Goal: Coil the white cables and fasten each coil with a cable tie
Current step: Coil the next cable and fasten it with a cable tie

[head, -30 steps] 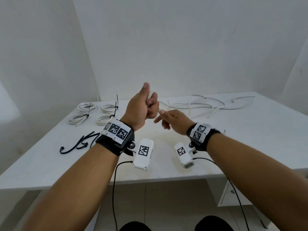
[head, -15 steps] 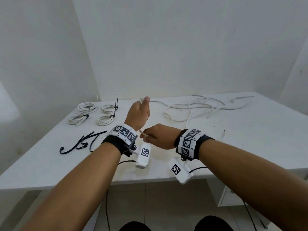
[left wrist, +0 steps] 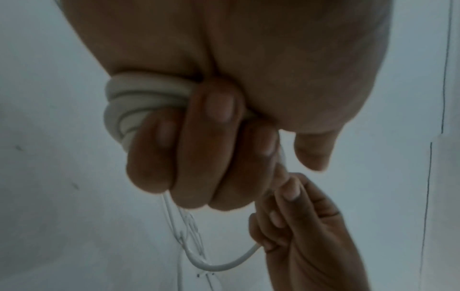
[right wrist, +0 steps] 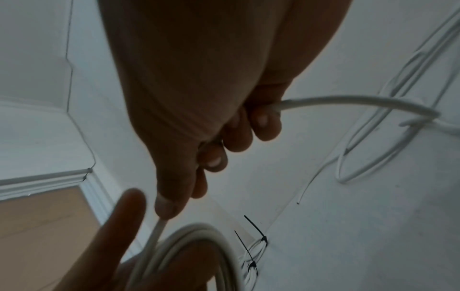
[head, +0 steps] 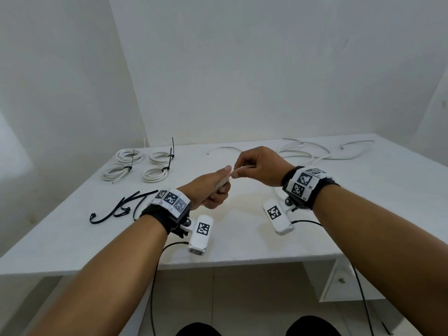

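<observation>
My left hand (head: pixel 214 187) is a fist above the table's middle, with several turns of white cable (left wrist: pixel 129 102) wound around its fingers. My right hand (head: pixel 259 166) is just to its right and pinches the same cable (right wrist: pixel 348 100) between thumb and fingers. From there the cable trails back to the loose white cables (head: pixel 310 151) at the far right. Several finished coils (head: pixel 135 166) with black ties lie at the far left. Loose black cable ties (head: pixel 121 207) lie near the left front.
The white table (head: pixel 242 238) stands against white walls in a corner. A short loose cable end (head: pixel 223 149) lies behind my hands. A white drawer unit (head: pixel 339 282) stands under the table at the right. Black camera cords hang from both wrists.
My left hand dropped lower toward the table. My right hand swung from below the left hand up and to its right, carrying the cable around it.
</observation>
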A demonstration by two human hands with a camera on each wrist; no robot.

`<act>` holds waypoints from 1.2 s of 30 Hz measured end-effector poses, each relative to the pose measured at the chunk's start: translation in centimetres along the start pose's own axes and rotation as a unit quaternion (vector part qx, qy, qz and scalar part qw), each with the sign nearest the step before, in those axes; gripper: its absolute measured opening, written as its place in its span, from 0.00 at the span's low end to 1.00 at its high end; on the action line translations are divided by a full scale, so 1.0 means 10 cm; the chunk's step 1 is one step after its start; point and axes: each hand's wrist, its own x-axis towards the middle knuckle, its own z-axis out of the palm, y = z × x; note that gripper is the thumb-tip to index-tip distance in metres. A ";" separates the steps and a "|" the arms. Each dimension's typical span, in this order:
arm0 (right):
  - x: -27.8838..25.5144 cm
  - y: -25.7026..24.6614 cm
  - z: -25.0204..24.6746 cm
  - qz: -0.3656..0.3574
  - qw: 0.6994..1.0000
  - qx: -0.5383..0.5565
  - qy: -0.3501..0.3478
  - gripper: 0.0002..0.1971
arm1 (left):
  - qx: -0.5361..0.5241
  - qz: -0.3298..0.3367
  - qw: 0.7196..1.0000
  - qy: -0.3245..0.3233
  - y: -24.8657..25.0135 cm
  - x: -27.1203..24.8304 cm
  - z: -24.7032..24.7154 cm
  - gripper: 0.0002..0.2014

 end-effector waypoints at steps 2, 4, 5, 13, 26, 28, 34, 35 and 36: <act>0.01 0.04 -0.01 0.005 1.000 0.014 0.026 0.07 | -0.023 0.037 0.999 -0.013 0.00 -0.02 0.00 0.24; 0.02 0.08 -0.01 0.015 0.998 0.033 0.058 0.07 | -0.067 0.076 0.995 -0.020 0.00 -0.04 -0.01 0.22; 0.01 0.09 -0.01 0.018 0.997 0.037 0.066 0.07 | -0.087 0.092 0.992 -0.030 0.01 -0.05 -0.01 0.21; -0.05 0.05 0.20 0.018 0.996 0.063 0.057 0.24 | -0.263 0.207 0.941 -0.054 0.32 -0.11 0.10 0.22; -0.14 -0.23 0.58 -0.031 0.988 -0.104 -0.112 0.16 | -0.285 0.182 0.856 0.391 0.40 0.16 -0.08 0.25; -0.13 -0.30 0.53 -0.040 0.985 -0.110 -0.131 0.16 | -0.155 0.162 0.879 0.421 0.33 0.20 -0.12 0.26; -0.06 -0.44 0.32 -0.076 0.975 -0.154 -0.140 0.11 | 0.227 0.065 0.919 0.315 0.10 0.18 -0.21 0.27; -0.06 -0.45 0.30 -0.078 0.975 -0.150 -0.142 0.10 | 0.243 0.034 0.934 0.259 0.09 0.14 -0.17 0.23; -0.06 -0.45 0.27 -0.080 0.976 -0.142 -0.142 0.09 | 0.246 0.006 0.948 0.202 0.07 0.11 -0.14 0.19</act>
